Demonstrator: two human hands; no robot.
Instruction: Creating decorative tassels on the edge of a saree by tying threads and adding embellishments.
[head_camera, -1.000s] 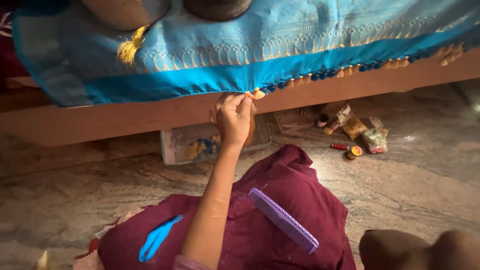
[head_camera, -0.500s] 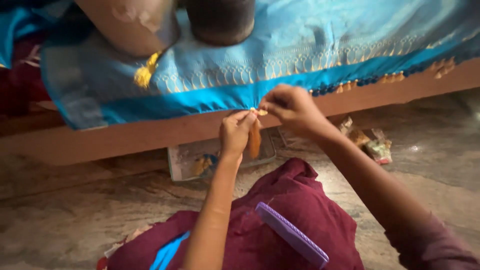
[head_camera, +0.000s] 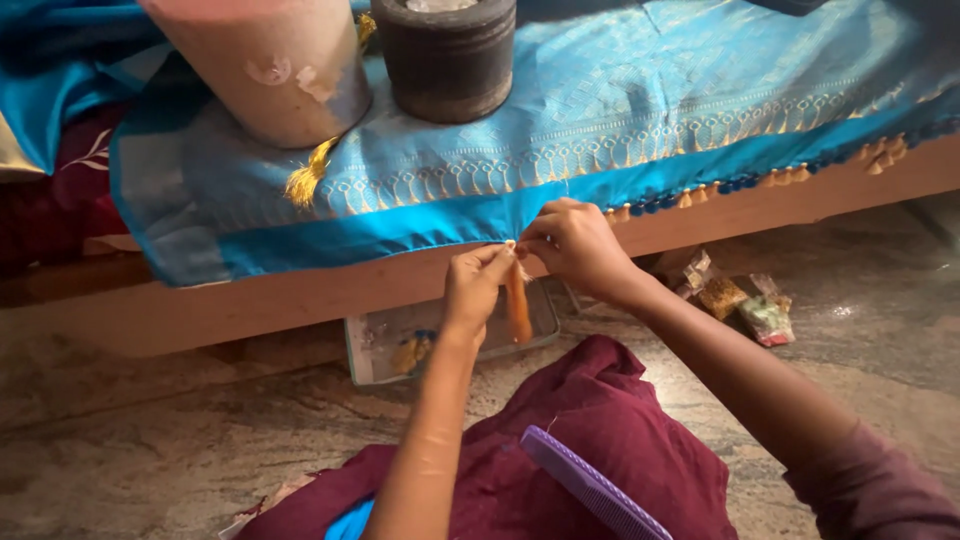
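Both hands meet at the bottom edge of the blue cloth, which hangs over the side of a low wooden bench. The left hand pinches the hem with its fingers close together. An orange tassel hangs down just beside its fingers. The right hand pinches the same spot from the other side, fingers tight on the hem, almost touching the left hand.

More little orange and blue tassels run along the hem to the right. A yellow tassel lies on the cloth to the left. Two round pots sit on top, a pale pot and a dark pot, well back from the edge.

Under the hands is a flat tray on the stone floor. A purple comb lies on the dark red lap. Small packets sit on the floor to the right. The floor to the left is open.
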